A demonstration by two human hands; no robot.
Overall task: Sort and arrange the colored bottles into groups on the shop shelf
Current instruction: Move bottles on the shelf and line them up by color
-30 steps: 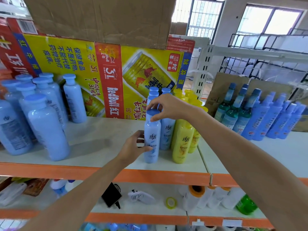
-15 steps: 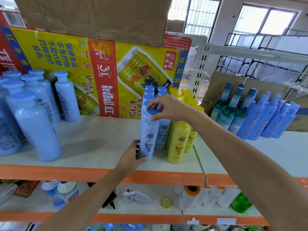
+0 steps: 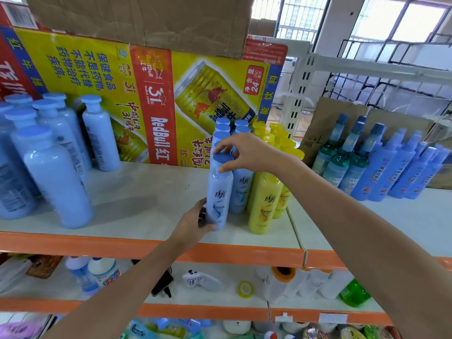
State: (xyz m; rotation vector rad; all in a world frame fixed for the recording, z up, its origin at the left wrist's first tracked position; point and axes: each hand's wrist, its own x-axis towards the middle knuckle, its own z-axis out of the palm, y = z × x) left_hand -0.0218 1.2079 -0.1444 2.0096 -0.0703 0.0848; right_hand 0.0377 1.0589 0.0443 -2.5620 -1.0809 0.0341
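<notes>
A pale blue shampoo bottle (image 3: 219, 194) with a darker blue cap (image 3: 223, 158) stands upright at the front of the white shop shelf (image 3: 151, 206), just behind its orange front edge (image 3: 97, 244); it heads a column of matching blue bottles (image 3: 241, 189) that runs back toward a yellow and red Red Bull carton (image 3: 156, 94); the left hand (image 3: 193, 225) wraps its grip around the bottle's lower body, fingers curled on the left side and thumb across the front near the base; the right hand (image 3: 241, 152) reaches in from the right, its grip pinching the cap between thumb below and fingers over the top; both grips are closed on this same bottle. Just to the right, touching the blue column, stands a group of yellow bottles (image 3: 264, 204) with yellow caps; further right, on the next shelf section, are green glass-like bottles (image 3: 342, 162) with blue tops and a row of slim blue spray bottles (image 3: 396, 172); to the far left, well apart, is a cluster of larger light blue bottles (image 3: 56, 172) with flat blue lids. A plain brown cardboard box (image 3: 146, 18) sits above the carton; the lower shelf holds a roll of yellow tape (image 3: 244, 288), white rolls (image 3: 281, 282) and a green bottle (image 3: 354, 294).
</notes>
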